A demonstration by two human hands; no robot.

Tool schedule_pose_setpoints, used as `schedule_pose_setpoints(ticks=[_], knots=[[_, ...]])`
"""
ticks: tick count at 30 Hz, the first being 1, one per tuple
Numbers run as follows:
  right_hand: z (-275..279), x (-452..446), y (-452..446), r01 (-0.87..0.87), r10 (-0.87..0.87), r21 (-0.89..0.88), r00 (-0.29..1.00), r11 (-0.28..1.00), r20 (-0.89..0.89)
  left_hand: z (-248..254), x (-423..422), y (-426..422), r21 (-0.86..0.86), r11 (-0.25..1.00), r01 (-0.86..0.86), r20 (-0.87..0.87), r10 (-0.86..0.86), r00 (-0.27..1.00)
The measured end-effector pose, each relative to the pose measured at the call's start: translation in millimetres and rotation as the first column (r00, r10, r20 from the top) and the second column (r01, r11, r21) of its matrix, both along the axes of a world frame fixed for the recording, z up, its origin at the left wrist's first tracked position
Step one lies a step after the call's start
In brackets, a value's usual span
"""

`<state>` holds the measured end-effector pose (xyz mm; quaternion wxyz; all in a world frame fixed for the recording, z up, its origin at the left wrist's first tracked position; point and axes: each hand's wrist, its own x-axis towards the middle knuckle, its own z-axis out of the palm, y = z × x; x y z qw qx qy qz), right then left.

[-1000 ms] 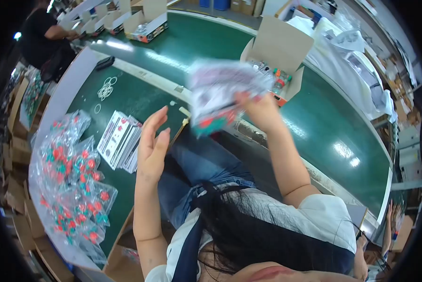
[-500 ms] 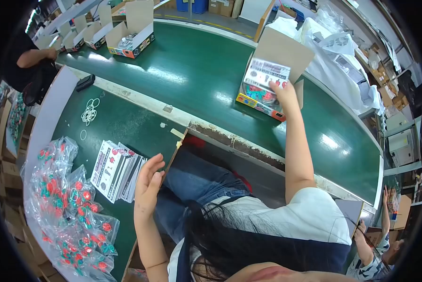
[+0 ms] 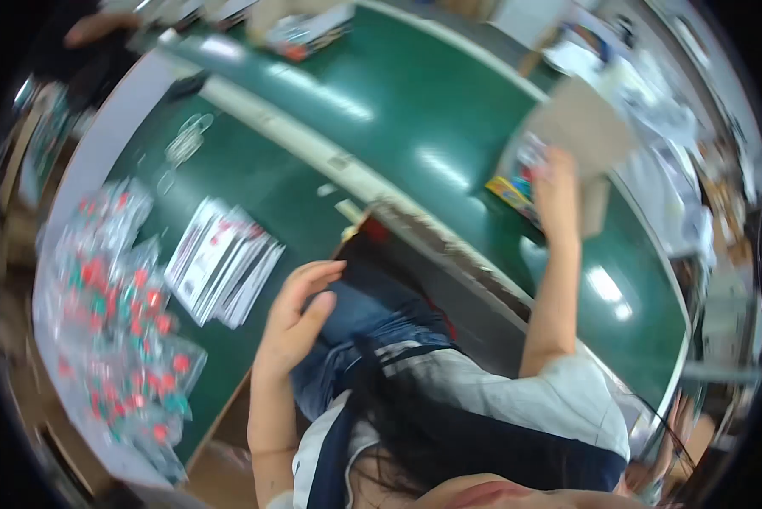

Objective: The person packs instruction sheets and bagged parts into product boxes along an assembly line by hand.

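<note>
One right hand (image 3: 557, 188), grip unclear, reaches into a yellow-edged brown cardboard box (image 3: 593, 136), presumably opened for access; the left hand (image 3: 298, 318), loosely spread, hangs near white printed cards (image 3: 220, 265).

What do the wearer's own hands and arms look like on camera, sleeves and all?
Both the left hand and right hand look bare, with no gloves visible. The forearms are uncovered: the right sleeve is short and white, part of a white top with dark navy panels. No watch or bracelet shows; blur hides finer markings, especially on the right hand.
</note>
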<state>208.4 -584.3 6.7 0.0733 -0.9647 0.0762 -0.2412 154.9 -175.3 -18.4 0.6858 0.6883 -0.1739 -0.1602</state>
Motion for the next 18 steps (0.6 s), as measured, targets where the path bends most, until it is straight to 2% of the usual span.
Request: schedule_pose_setpoints(ticks=[2, 3, 5, 6, 7, 8, 10, 12, 13, 14, 16, 17, 18], knots=[[38, -8, 52, -0.102, 0.051, 0.186, 0.963, 0.977, 0.264, 8, -11, 2, -0.063, 0.998, -0.02, -0.009, 0.02, 1.0], [43, -7, 69, -0.219, 0.11, 0.355, 0.946, 0.909, 0.304, 11, -15, 4, -0.069, 0.997, -0.021, -0.019, 0.019, 1.0], [44, 1, 99, -0.426, 0.211, 0.628, 0.897, 0.651, 0.389, 12, -23, 8, -0.086, 0.996, -0.032, -0.04, 0.028, 0.999], [34, 11, 126, -0.466, 0.267, 0.651, 0.883, 0.599, 0.386, 11, -26, 10, -0.107, 0.994, -0.029, -0.042, 0.024, 0.999], [28, 18, 158, -0.472, 0.403, 0.682, 0.873, 0.558, 0.274, 11, -31, 11, -0.084, 0.992, -0.094, -0.052, 0.09, 0.995], [25, 21, 188, -0.474, 0.526, 0.702, 0.834, 0.531, 0.166, 12, -34, 12, -0.066, 0.995, -0.076, -0.019, 0.075, 0.997], [10, 33, 254, -0.442, 0.705, 0.755, 0.708, 0.485, -0.039, 11, -45, 25, -0.043, 0.995, -0.09, 0.019, 0.091, 0.996], [18, 40, 312, -0.545, 0.739, 0.569, 0.651, 0.616, -0.176, 8, -61, 38, 0.027, 0.981, -0.195, 0.08, 0.192, 0.978], [16, 49, 329, -0.571, 0.763, 0.57, 0.624, 0.591, -0.165, 5, -71, 45, 0.06, 0.968, -0.243, 0.116, 0.235, 0.965], [12, 62, 343, -0.569, 0.761, 0.524, 0.581, 0.633, -0.289, 2, -81, 53, 0.069, 0.958, -0.278, 0.114, 0.27, 0.956], [4, 84, 364, -0.586, 0.706, 0.408, 0.486, 0.7, -0.515, -4, -106, 76, 0.011, 0.906, -0.422, -0.015, 0.422, 0.906], [2, 89, 368, -0.604, 0.724, 0.415, 0.464, 0.68, -0.511, -8, -116, 89, -0.017, 0.873, -0.488, -0.082, 0.485, 0.871], [-1, 94, 367, -0.607, 0.777, 0.491, 0.428, 0.625, -0.461, -14, -127, 104, -0.012, 0.859, -0.511, -0.079, 0.509, 0.857]])
